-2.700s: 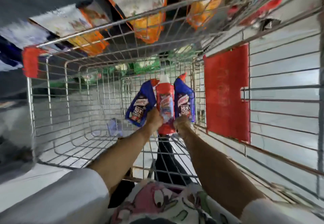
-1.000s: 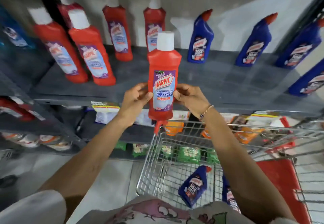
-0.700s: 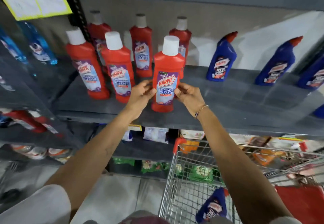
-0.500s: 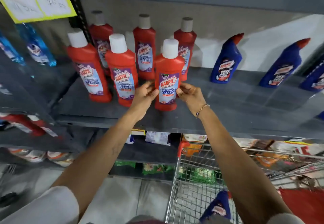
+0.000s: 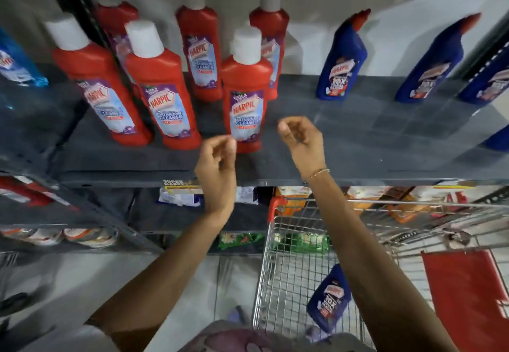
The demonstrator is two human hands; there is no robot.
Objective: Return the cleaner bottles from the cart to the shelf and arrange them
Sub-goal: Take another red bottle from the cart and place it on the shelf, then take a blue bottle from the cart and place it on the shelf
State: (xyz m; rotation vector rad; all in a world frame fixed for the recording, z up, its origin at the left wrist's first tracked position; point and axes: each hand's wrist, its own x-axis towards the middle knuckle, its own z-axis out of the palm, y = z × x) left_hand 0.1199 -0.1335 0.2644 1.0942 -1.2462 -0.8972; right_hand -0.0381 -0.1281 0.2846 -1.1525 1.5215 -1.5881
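A dark grey shop shelf [image 5: 358,142] ran across in front of us, the wire shopping cart [image 5: 297,241] parked below it. The red plastic cleaner bottle with a white cap [image 5: 246,87] stood upright near the shelf's front edge, label outward, beside two matching red bottles [image 5: 162,84], probably so the row reads evenly. Our left hand [image 5: 217,159] and right hand [image 5: 301,137] hovered just off it, each grip loosely curled and holding nothing. One dark blue angled-neck bottle [image 5: 329,299] lay in the cart, likely due beside the blue bottles [image 5: 343,57] standing further right.
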